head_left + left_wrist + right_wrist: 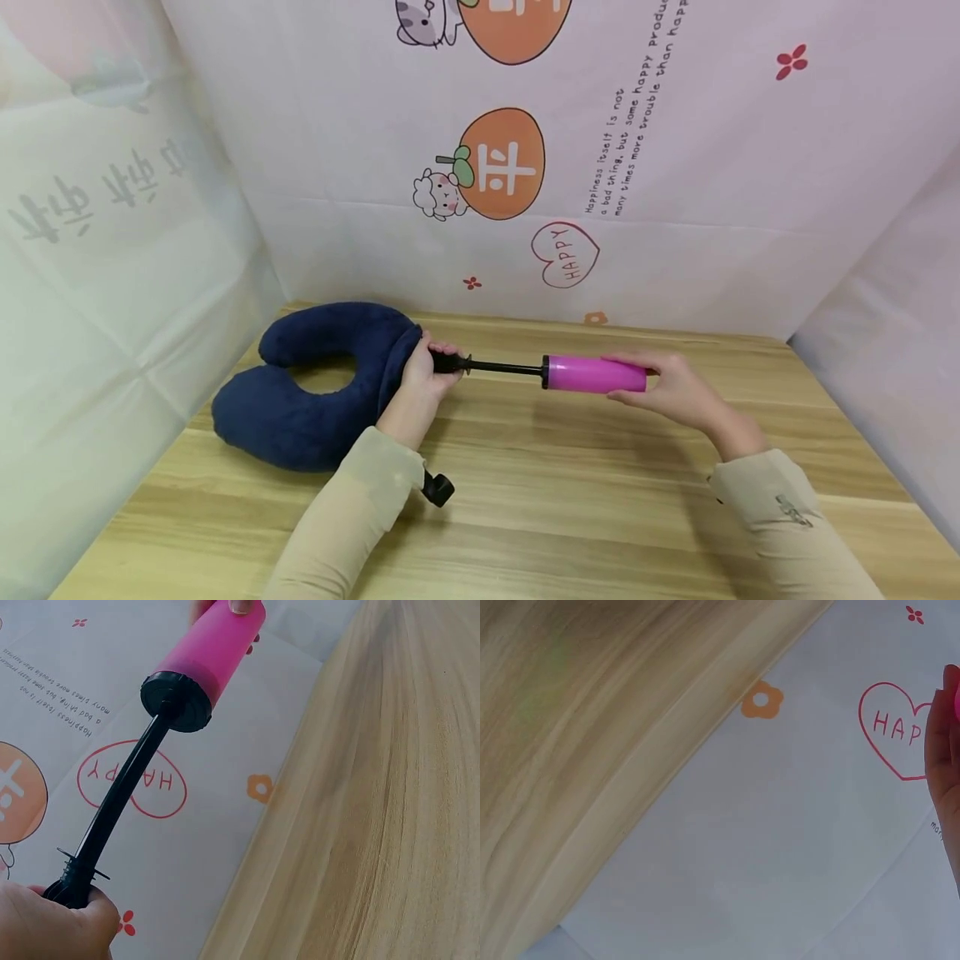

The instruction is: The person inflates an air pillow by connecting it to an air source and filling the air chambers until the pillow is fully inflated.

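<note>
A pink hand pump (592, 374) with a black rod (506, 367) stretches level between both hands in the head view. My right hand (678, 392) grips the far right end of its pink barrel, thumb and fingers on either side. My left hand (426, 379) holds the black nozzle end (448, 362), right beside the outer curve of a navy U-shaped neck pillow (300, 417). In the left wrist view, the left thumb and fingers (97, 922) close round the black end below a small flange. Where the nozzle meets the pillow is hidden by the left hand.
The pillow lies on a wood-grain table (525, 517), its opening facing left. A small black piece (438, 490) shows beside the left sleeve. White printed cloth (337, 150) with cartoon figures and lettering stands behind the table and along both sides.
</note>
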### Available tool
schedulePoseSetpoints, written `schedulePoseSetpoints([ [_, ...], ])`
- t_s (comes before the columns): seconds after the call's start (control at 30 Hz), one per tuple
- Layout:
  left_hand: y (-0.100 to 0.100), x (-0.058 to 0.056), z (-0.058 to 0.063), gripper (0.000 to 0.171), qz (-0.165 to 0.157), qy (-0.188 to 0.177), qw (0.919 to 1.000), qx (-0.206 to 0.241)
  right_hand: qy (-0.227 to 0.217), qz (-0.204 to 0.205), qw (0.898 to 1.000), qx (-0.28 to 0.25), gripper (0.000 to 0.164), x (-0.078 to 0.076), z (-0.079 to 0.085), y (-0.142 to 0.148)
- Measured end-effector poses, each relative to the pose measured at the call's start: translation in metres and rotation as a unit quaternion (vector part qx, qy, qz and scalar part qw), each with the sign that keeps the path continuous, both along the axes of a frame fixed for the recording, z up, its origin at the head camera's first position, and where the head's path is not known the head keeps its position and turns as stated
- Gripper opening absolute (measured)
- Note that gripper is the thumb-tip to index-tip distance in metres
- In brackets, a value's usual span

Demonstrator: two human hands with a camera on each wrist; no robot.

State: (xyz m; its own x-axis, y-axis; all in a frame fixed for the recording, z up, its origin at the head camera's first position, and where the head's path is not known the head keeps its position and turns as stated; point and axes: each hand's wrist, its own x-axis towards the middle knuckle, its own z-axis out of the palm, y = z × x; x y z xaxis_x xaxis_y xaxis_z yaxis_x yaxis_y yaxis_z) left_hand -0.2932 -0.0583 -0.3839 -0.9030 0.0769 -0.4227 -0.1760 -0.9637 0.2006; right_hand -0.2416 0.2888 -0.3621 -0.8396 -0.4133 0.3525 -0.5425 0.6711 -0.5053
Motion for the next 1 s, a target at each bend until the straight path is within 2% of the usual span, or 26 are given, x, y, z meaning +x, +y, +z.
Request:
schedulePoseSetpoints([
  [0.13,-0.001,0.001,-0.001,0.054,0.001,0.0,1.0,0.001,0.027,-0.001,1.0,0.0,0.049,-0.001,-0.002,-0.008],
  [0.27,0.001,0.002,-0.003,0.055,-0.001,0.004,1.0,-0.008,0.051,0.016,0.999,-0.003,0.049,-0.006,-0.004,-0.03],
  [0.4,0.005,0.003,-0.004,0.056,-0.005,0.008,0.9998,-0.016,0.089,0.067,0.994,-0.002,0.05,-0.013,-0.008,-0.061],
  [0.57,0.008,0.006,-0.004,0.054,-0.009,0.001,0.9997,-0.024,0.152,0.121,0.98,0.037,0.052,-0.013,-0.015,-0.082],
  [0.83,0.004,0.006,-0.001,0.053,-0.009,-0.006,0.9999,-0.01,0.202,0.145,0.968,0.032,0.055,-0.013,-0.016,-0.07],
  [0.9,0.003,0.005,0.0,0.052,-0.004,-0.007,1.0,-0.005,0.19,0.134,0.972,0.031,0.055,-0.012,-0.014,-0.061],
  [1.0,0.003,0.005,0.001,0.052,-0.007,-0.008,0.9999,0.006,0.146,0.108,0.983,0.015,0.053,-0.009,-0.012,-0.043],
])
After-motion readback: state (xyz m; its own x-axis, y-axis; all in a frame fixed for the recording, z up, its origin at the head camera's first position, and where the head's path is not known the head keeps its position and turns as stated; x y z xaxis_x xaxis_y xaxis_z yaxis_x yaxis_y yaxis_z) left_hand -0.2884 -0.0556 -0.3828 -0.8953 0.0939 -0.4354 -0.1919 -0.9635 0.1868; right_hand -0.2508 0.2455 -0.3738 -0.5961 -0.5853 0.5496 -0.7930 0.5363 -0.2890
